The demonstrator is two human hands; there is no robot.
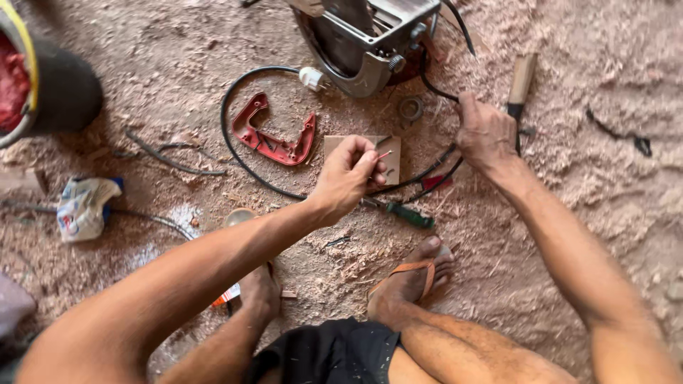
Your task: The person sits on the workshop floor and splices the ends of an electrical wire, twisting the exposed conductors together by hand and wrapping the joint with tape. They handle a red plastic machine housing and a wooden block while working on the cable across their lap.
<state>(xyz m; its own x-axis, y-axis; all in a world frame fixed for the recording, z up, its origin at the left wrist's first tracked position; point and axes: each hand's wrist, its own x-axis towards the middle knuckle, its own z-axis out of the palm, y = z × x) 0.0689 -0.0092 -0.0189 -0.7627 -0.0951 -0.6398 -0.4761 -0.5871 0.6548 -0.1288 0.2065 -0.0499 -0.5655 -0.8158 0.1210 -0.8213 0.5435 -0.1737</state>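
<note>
A squatting person's left hand (348,178) pinches a thin red wire end (384,153) while the right hand (486,133) closes on the black cable (427,171), which runs lengthwise between both grips, above a green-handled screwdriver (402,212) on the sawdust-strewn floor (178,43).

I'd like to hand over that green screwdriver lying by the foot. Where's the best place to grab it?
Take the screwdriver by its green handle, the thick end pointing right, toward the foot. Come from above: it lies flat on the sawdust, and its thin shaft runs left under the left hand and the black cable, so that end is crowded.
</note>
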